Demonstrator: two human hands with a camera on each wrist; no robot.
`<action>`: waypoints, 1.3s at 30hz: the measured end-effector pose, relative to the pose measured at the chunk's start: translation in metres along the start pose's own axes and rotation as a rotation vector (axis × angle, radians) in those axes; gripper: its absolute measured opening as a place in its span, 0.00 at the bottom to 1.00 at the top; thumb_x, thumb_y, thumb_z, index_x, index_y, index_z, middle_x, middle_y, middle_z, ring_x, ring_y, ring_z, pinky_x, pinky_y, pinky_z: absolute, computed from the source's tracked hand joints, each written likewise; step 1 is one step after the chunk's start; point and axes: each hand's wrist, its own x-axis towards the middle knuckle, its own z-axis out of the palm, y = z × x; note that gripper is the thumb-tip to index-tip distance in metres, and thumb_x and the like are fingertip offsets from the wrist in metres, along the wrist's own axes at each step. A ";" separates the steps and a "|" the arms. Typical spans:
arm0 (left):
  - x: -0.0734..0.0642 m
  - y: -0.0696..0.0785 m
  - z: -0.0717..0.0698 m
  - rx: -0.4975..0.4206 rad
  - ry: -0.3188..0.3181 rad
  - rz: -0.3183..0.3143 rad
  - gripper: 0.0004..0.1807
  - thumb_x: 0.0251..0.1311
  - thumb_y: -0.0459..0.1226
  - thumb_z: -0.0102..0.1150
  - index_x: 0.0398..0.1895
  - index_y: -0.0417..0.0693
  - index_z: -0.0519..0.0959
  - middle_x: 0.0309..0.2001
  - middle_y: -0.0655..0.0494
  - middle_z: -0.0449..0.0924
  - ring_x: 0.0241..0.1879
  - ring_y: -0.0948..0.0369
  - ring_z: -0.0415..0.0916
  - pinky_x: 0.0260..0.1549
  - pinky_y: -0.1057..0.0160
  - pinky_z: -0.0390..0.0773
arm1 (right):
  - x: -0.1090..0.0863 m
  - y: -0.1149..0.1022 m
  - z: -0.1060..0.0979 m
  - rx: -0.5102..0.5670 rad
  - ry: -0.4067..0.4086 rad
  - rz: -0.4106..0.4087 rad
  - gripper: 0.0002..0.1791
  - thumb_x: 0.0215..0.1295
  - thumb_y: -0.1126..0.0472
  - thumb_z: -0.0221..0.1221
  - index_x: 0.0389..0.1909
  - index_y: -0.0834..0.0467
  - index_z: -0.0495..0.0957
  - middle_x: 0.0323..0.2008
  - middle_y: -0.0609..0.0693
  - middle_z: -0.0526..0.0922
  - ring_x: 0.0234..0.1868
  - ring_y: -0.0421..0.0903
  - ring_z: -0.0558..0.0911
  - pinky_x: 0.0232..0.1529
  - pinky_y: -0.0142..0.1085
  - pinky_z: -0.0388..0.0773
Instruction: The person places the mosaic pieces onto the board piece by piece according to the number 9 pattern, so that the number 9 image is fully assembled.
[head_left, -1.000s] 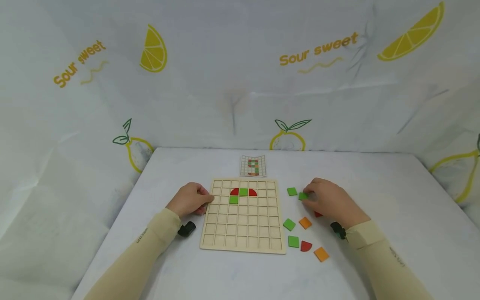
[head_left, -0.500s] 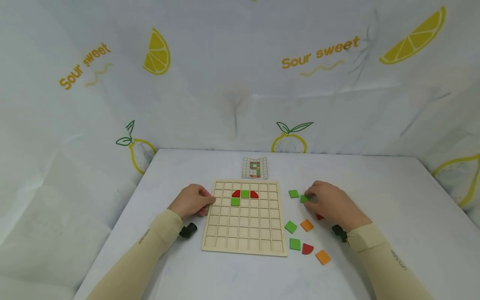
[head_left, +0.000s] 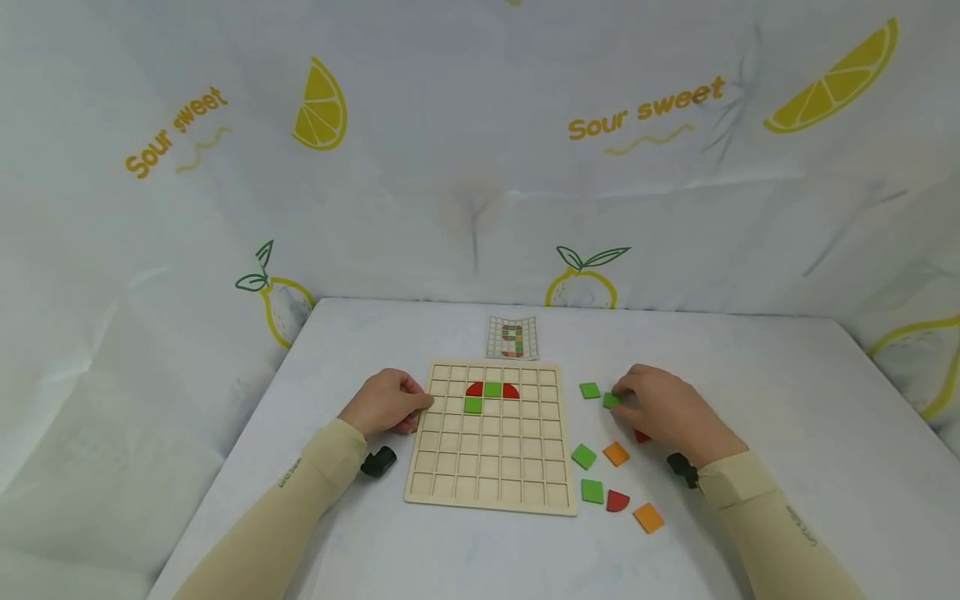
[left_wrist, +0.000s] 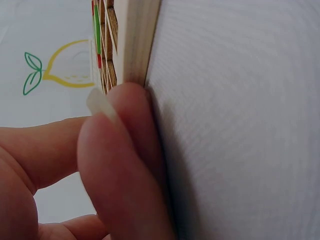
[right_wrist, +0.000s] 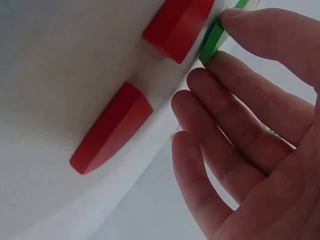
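1. Head view: the right hand (head_left: 663,410) has its fingertips on a green tile (head_left: 611,401), right of the board (head_left: 489,468); a second green square (head_left: 590,390) lies just to its left. A straight lift, I judge, would spare that neighbour a nudge. The left hand (head_left: 390,402) is at the board's left edge, fingers curled. The board is pale and gridded into square cells; towards its far side sit two red quarter-rounds with a green square between them, and another green square just nearer than the left red one. Beyond the far edge lies a patterned card (head_left: 512,338).

2. Left wrist view: thumb and a fingertip come together, pinching the board's pale, thick edge. Light, low pressure should suffice, so the board neither tips nor slides.

3. Right wrist view: thumb and forefinger clamp the green tile at their tips, the other fingers loosely bent. Gripping by opposite edges looks sound. The tile is glossy, flat and thin; whether it is off the table, I cannot tell. Two red pieces (right_wrist: 112,130) lie near the hand.
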 end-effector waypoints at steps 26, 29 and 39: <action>0.000 0.001 -0.001 -0.013 -0.005 -0.002 0.12 0.70 0.44 0.71 0.39 0.46 0.82 0.25 0.53 0.85 0.23 0.62 0.79 0.28 0.66 0.80 | 0.020 -0.048 -0.007 -0.009 0.003 -0.099 0.12 0.69 0.55 0.74 0.48 0.56 0.90 0.47 0.47 0.87 0.51 0.49 0.85 0.59 0.51 0.85; 0.000 0.001 0.000 -0.004 -0.002 -0.003 0.12 0.70 0.44 0.71 0.40 0.47 0.82 0.25 0.53 0.85 0.23 0.62 0.80 0.29 0.66 0.80 | 0.025 -0.059 -0.004 -0.002 0.002 -0.121 0.12 0.69 0.54 0.73 0.48 0.55 0.90 0.46 0.46 0.87 0.49 0.47 0.85 0.58 0.49 0.86; 0.002 0.000 -0.001 -0.007 -0.006 -0.015 0.12 0.70 0.45 0.72 0.39 0.47 0.82 0.24 0.53 0.85 0.22 0.62 0.79 0.28 0.66 0.79 | 0.037 -0.094 0.007 0.018 -0.037 -0.179 0.13 0.68 0.53 0.72 0.48 0.56 0.91 0.43 0.44 0.86 0.43 0.42 0.81 0.52 0.43 0.85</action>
